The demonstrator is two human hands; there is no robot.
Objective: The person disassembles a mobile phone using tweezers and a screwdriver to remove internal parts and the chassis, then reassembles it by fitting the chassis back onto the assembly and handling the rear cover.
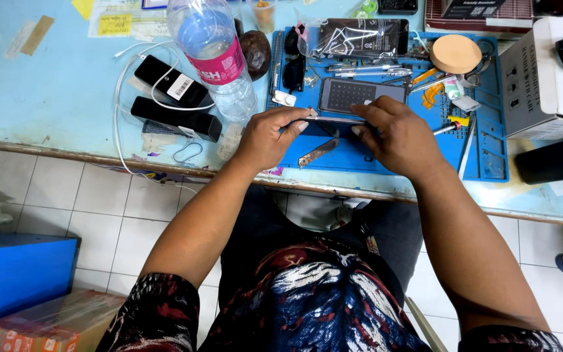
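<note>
Blue mat [490, 163] on the table [53, 98] lies under a thin phone [333, 120] that the left hand [265, 137] and right hand [399, 133] pinch edge-on by its ends; best kept level, gripped lightly, low over the mat

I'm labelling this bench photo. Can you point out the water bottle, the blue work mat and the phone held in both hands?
water bottle [219, 65]: head view, on its pink label.
blue work mat [490, 153]: head view, bare right part.
phone [333, 120]: head view, edge between the hands.
</note>
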